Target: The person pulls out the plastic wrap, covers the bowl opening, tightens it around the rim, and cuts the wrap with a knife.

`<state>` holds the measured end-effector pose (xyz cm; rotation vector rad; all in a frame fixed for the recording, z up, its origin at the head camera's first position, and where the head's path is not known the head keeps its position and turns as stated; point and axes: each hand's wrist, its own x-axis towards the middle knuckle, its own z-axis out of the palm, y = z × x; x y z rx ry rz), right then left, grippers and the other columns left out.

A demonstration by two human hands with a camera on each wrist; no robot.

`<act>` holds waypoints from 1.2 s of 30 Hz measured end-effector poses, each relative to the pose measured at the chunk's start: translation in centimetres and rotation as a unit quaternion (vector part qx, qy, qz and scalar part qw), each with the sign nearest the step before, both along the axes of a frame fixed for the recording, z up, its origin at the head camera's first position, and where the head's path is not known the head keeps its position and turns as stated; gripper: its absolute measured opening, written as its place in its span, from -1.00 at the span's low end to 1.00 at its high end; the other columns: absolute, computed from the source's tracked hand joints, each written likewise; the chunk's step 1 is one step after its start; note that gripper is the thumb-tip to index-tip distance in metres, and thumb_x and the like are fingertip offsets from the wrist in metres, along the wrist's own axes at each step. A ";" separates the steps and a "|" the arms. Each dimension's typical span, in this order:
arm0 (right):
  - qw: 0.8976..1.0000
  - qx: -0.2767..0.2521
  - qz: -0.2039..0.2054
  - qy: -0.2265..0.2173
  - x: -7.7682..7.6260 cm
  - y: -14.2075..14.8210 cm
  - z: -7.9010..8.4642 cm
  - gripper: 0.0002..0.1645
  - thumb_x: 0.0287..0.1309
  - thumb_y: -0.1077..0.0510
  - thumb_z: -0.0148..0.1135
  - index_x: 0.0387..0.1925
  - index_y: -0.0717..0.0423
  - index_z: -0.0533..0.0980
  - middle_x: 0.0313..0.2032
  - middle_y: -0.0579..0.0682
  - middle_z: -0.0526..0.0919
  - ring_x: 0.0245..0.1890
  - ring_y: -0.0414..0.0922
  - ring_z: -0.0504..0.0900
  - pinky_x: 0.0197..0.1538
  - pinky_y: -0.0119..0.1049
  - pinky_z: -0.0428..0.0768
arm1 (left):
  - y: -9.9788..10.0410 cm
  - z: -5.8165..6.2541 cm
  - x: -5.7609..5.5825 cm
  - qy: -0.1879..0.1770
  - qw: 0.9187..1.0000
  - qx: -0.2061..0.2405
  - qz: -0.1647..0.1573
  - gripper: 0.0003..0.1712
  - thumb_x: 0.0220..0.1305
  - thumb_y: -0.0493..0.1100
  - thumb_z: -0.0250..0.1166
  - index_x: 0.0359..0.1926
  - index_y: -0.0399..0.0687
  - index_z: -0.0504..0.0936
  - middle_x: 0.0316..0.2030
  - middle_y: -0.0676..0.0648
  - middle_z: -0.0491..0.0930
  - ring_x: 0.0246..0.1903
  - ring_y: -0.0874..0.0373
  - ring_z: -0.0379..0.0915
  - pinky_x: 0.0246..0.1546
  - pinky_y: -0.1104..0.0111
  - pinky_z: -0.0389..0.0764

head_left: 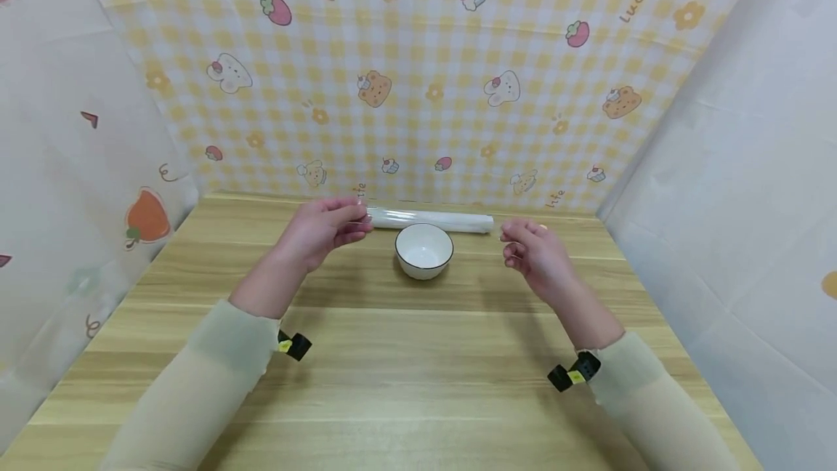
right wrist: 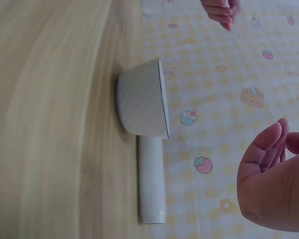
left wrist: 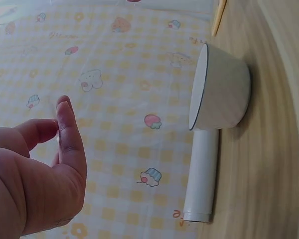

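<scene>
1. Head view: pale wood-grain table bears a glossy white cylindrical roll near its back edge.
2. Round white dark-rimmed bowl stands before it, uncovered.
3. Left hand and right hand, raised, apparently pinch thin clear film: seemingly pulled out, not yet laid down.

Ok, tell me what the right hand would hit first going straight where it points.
Most likely the bare left hand opposite; depth is unclear, so the right hand might instead reach the yellow-and-white checked cloth backdrop.
</scene>
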<state>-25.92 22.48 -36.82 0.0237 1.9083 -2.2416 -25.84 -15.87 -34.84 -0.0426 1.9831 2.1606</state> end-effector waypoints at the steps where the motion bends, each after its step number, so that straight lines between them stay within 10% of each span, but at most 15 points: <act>1: 1.000 0.006 0.006 -0.001 0.3 0.1 -0.2 -0.86 0.64 0.09 0.24 -0.16 -0.02 0.62 -0.33 -0.23 0.69 -0.45 -0.29 0.61 -0.36 -0.47 0.63 | -0.1 -0.2 0.3 -0.001 1.000 0.000 -0.002 -0.57 0.65 -0.20 0.29 0.37 -0.34 0.56 -0.19 0.02 0.82 -0.17 0.22 0.81 0.00 0.43 0.81; 21: 0.992 0.103 0.068 -0.039 5.3 0.7 -5.7 -0.92 0.59 0.15 0.26 -0.14 0.03 0.62 -0.28 -0.18 0.67 -0.43 -0.28 0.59 -0.33 -0.46 0.62 | -0.7 -5.5 5.6 -0.027 0.998 -0.053 -0.036 -0.51 0.63 -0.25 0.27 0.38 -0.53 0.49 -0.16 -0.05 0.81 -0.18 0.22 0.80 -0.04 0.37 0.83; 36: 0.977 0.186 0.073 -0.068 5.9 0.1 -8.3 -0.70 0.51 0.18 0.32 0.07 0.34 0.59 -0.24 -0.03 0.68 -0.42 -0.19 0.63 -0.34 -0.39 0.68 | -0.4 -8.9 5.7 -0.040 0.995 -0.077 -0.058 -0.65 0.57 -0.35 0.26 0.20 -0.58 0.53 -0.25 -0.20 0.79 -0.32 0.19 0.77 -0.15 0.33 0.85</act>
